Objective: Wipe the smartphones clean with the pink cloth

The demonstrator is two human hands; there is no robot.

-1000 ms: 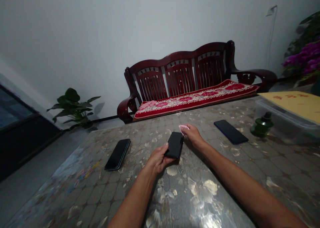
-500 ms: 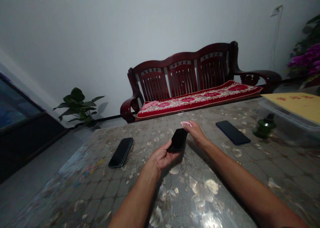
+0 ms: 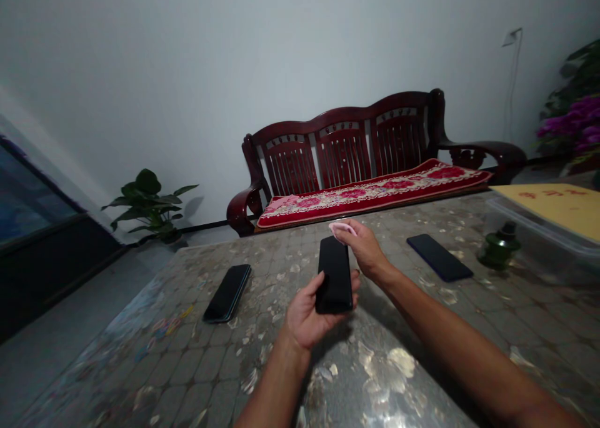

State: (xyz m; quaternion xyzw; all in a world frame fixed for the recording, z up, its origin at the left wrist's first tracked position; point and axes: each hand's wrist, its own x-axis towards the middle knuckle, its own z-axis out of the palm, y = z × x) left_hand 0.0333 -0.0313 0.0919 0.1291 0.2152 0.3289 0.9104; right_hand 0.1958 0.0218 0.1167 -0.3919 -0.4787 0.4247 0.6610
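Observation:
A black smartphone (image 3: 334, 277) rests in my left hand (image 3: 307, 315), its dark screen tilted up toward me, thumb along one side and fingertips showing at the other. My right hand (image 3: 368, 247) pinches a small pink cloth (image 3: 344, 228) at the phone's upper right corner; whether the cloth presses on the glass is hard to make out. Flat on the table to the left lies a second smartphone (image 3: 227, 293) with a dark screen. Right of my right hand lies a third phone (image 3: 439, 257), dark with a bluish edge.
A green glass bottle (image 3: 499, 248) stands beside a clear plastic box (image 3: 539, 237) with a yellow sheet (image 3: 557, 204) on top. Colourful rubber-band-like loops (image 3: 166, 329) lie at left. Beyond the patterned table (image 3: 210, 365) is a wooden bench (image 3: 340, 144).
The smartphone has come nearer and turned more upright, showing more of its screen. My right hand has shifted slightly left with the pink cloth, to the phone's upper corner.

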